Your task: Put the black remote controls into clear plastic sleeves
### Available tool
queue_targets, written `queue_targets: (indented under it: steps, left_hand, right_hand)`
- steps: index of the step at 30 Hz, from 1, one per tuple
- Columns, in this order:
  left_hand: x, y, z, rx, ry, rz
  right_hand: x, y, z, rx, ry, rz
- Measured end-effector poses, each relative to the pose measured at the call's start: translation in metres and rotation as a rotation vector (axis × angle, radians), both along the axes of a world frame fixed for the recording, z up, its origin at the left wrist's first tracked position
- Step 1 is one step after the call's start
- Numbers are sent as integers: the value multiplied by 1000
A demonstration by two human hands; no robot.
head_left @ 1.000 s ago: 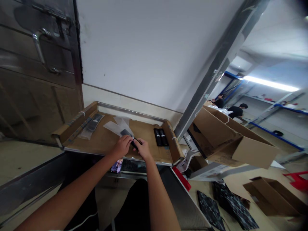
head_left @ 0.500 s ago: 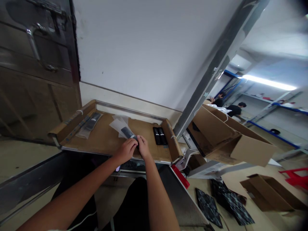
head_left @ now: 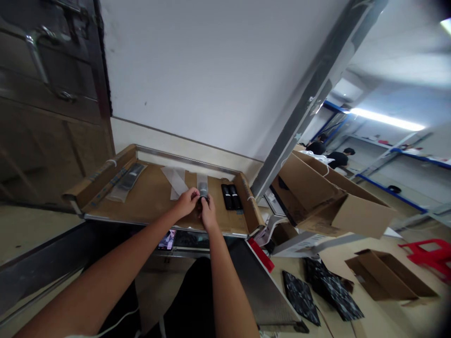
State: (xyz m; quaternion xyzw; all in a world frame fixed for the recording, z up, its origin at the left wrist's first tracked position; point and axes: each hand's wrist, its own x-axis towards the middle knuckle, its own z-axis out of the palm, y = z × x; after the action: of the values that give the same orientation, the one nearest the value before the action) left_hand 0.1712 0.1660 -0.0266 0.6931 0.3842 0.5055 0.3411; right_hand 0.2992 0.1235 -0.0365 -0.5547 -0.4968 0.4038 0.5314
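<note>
A dark bar-shaped item (head_left: 203,189) with a pale label band sits in a frosted plastic sleeve (head_left: 202,177), whose loose end points toward the wall. My right hand (head_left: 208,212) grips its near end, thumb on top. From the left side, my left hand (head_left: 188,203) pinches at the same near end with fingers closed. Flat frosted sleeves (head_left: 174,180) lie on the cardboard just left of it. Two black bars (head_left: 231,196) with pale bands rest side by side to the right. A bagged dark bar (head_left: 132,175) lies at the far left.
A cardboard-lined tray table (head_left: 151,211) with raised sides stands against the wall. Below its front edge is a lit phone (head_left: 167,240). To the right are a large open carton (head_left: 317,192), a smaller box (head_left: 384,277) and a red stool (head_left: 428,256). People work farther back.
Both hands have brought the sleeved bar to the right and turned it from leaning left to pointing at the wall. The flat sleeves stay behind on the left. The view has shifted slightly.
</note>
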Motion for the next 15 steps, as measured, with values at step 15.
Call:
queue_targets:
  steps: [15]
  left_hand:
    - [-2, -1, -13, -81, -104, -140]
  right_hand:
    - [0, 11, 2, -52, -158, -221]
